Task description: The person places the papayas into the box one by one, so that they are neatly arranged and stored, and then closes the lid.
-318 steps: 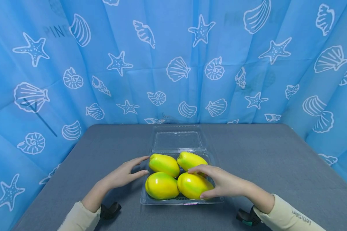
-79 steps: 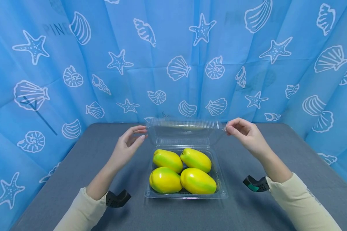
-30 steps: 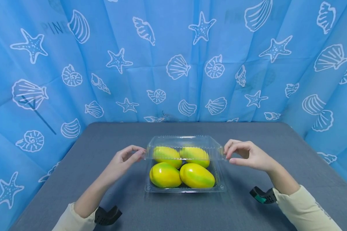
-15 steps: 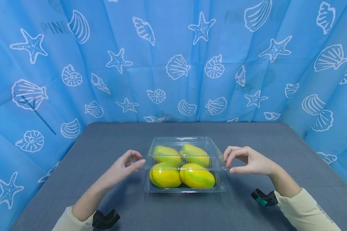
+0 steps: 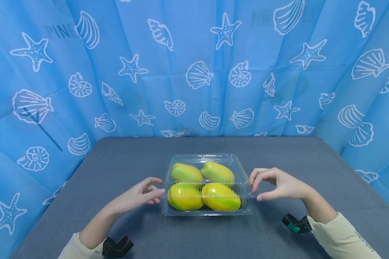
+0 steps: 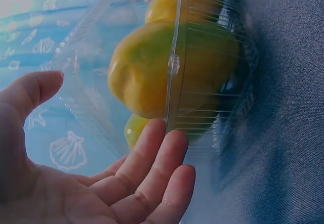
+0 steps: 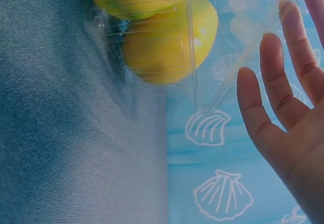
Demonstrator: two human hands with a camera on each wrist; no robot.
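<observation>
A clear plastic clamshell box [image 5: 207,213] holds several glossy yellow-green fruits that look like mangoes [image 5: 184,196]. Its hinged lid [image 5: 241,175] is tilted low over them, the front edge still raised above the base. At the left side my left hand [image 5: 136,196] has its thumb by the lid's edge; in the left wrist view the loosely bent fingers [image 6: 172,153] lie against or close to the box's side. My right hand [image 5: 280,184] is at the lid's right front corner, fingertips touching the lid's edge, thumb apart from them. In the right wrist view those fingers [image 7: 273,62] look extended.
The box stands on a grey cloth-covered table [image 5: 123,154]. A blue curtain [image 5: 194,43] with white shells and starfish hangs behind and at both sides. Dark camera mounts [image 5: 118,247] sit at the wrists beneath the pale sleeves.
Earlier the box lay open and a hand was on a fruit. Since then the lid has swung up and forward over the fruits, both hands following it down towards the front.
</observation>
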